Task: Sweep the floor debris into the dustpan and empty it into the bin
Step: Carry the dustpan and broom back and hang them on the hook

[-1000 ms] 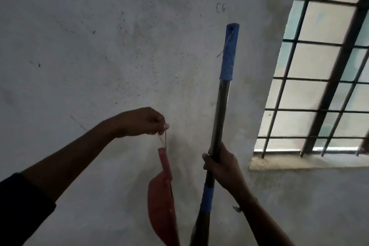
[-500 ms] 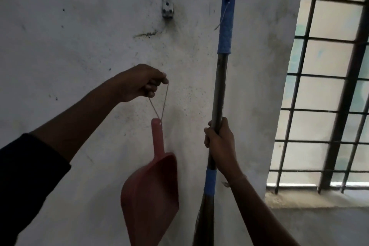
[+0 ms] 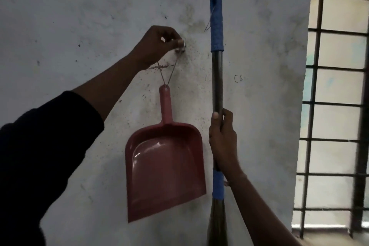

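Observation:
A pink dustpan (image 3: pixel 163 168) hangs flat against the white wall by a thin string loop (image 3: pixel 168 75) through its handle. My left hand (image 3: pixel 157 46) pinches the top of that loop at a small metal wall hook (image 3: pixel 43 45), which my fingers mostly hide. My right hand (image 3: pixel 222 142) grips the steel shaft of an upright broom (image 3: pixel 217 78) just right of the dustpan. The broom has a blue grip at its top and a blue band below my hand. Its bristles run out of the bottom of the view.
The stained white wall (image 3: pixel 79 16) fills the view. A barred window (image 3: pixel 337 106) with a sill stands at the right. "C6" is scribbled on the wall beside the broom shaft.
My left hand has lifted the dustpan by its string up to the wall hook. The dustpan has turned to face outward. My right hand keeps the broom upright.

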